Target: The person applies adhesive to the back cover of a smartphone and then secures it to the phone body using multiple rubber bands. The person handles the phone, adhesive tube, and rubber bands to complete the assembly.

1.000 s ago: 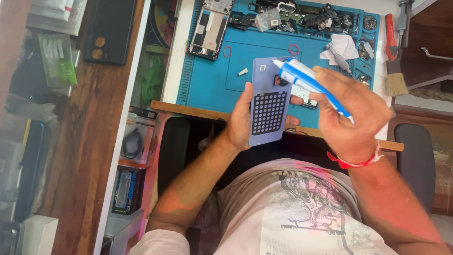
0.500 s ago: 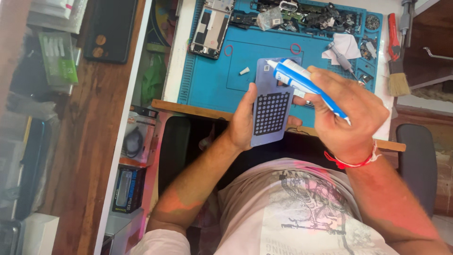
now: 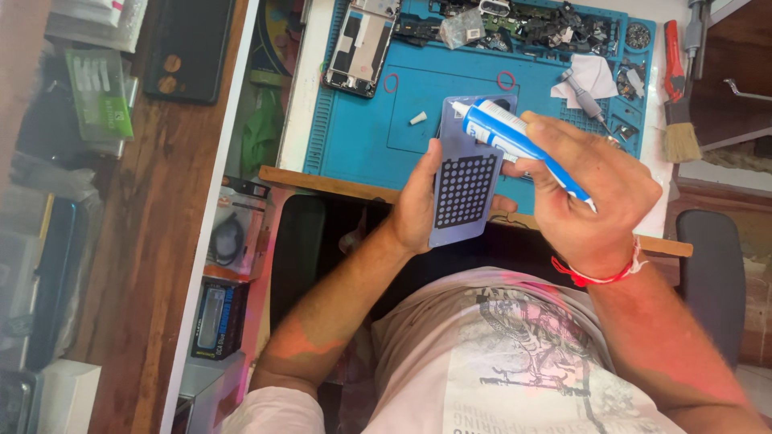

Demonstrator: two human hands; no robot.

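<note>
Head view: left hand clasping pale plate with dark dotted grid above bench near edge, right hand wrapped round blue-white tube, nozzle now lifted beyond plate's top, over blue mat.

Glossy plastic blue-white tube ctr frame, smooth matt pale card w/ dotted black patch, matt rubbery blue mat, wood desk edge

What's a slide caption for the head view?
Left hand holds a flat lilac panel; right hand grips a blue-and-white tube above a blue mat.
</note>
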